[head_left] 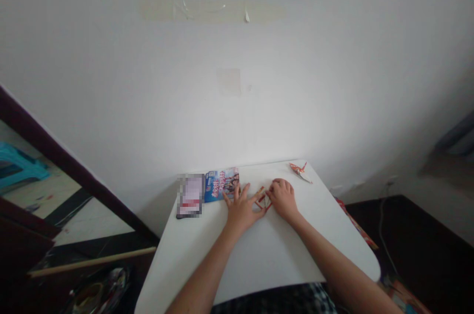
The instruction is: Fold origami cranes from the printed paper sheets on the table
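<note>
A small piece of folded paper (263,200), with red, white and yellowish parts, lies on the white table between my two hands. My left hand (240,208) has its thumb and index finger against the paper's left side, while the other fingers spread over the table. With the fingers curled in, my right hand (283,199) pinches the paper's right edge. Farther right, near the back edge, rests a folded orange-and-white paper crane (300,172). Just beyond my left fingertips is a blue printed leaflet (215,190). My fingers cover part of the paper.
A phone-like dark-edged rectangle (191,195), blurred out, sits at the table's left. The white table (274,264) stands against a wall (237,121). On the floor to the left are a wooden stick (96,261) and a dark bin (99,289); a mirror reflects a blue stool (22,163).
</note>
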Demonstrator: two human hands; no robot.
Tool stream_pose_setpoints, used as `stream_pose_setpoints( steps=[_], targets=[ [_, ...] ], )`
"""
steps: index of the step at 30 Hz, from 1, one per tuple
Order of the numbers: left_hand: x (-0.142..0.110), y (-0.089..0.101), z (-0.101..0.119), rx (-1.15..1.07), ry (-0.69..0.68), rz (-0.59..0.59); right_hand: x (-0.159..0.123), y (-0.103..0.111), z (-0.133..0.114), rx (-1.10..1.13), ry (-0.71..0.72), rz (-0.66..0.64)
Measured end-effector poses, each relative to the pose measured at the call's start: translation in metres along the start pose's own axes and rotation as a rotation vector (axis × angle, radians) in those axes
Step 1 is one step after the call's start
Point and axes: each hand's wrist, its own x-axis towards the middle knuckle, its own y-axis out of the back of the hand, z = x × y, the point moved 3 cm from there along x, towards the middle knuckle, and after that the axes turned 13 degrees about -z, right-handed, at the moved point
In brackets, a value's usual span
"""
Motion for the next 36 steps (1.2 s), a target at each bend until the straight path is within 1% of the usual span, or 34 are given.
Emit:
stream_pose_setpoints(
  steps=[4,7,10,12,14,17,19,26,31,36],
  targets=[
    [0.001,-0.002,-0.001,-0.004,-0.002,0.012,0.004,-0.001,0.010,0.105,-0.007,-0.011],
    [0.000,-0.002,-0.002,-0.006,0.008,-0.012,0.007,-0.001,0.015,0.163,0.007,0.000],
    [0.000,-0.001,-0.001,-0.012,0.012,-0.026,0.006,0.000,0.016,0.186,0.035,0.004],
    [-0.001,0.000,-0.001,-0.017,0.017,-0.026,0.005,0.001,0.014,0.181,0.034,0.003],
    [-0.001,0.000,-0.001,-0.018,0.023,-0.027,0.005,0.004,0.012,0.176,0.000,-0.007],
    [0.000,0.000,-0.001,-0.020,0.029,-0.032,0.006,0.006,0.009,0.180,-0.066,-0.065],
    [0.000,-0.001,-0.001,-0.028,0.028,-0.037,0.007,0.007,0.006,0.181,-0.076,-0.093],
    [0.000,0.000,-0.002,-0.018,0.030,-0.041,0.004,0.005,0.002,0.130,-0.062,-0.044],
    [-0.002,0.002,0.000,-0.010,0.041,-0.031,0.004,0.003,0.006,0.097,-0.035,-0.010],
    [-0.002,0.001,-0.001,-0.039,0.052,-0.015,0.006,0.001,0.011,0.101,-0.028,-0.011]
  ],
)
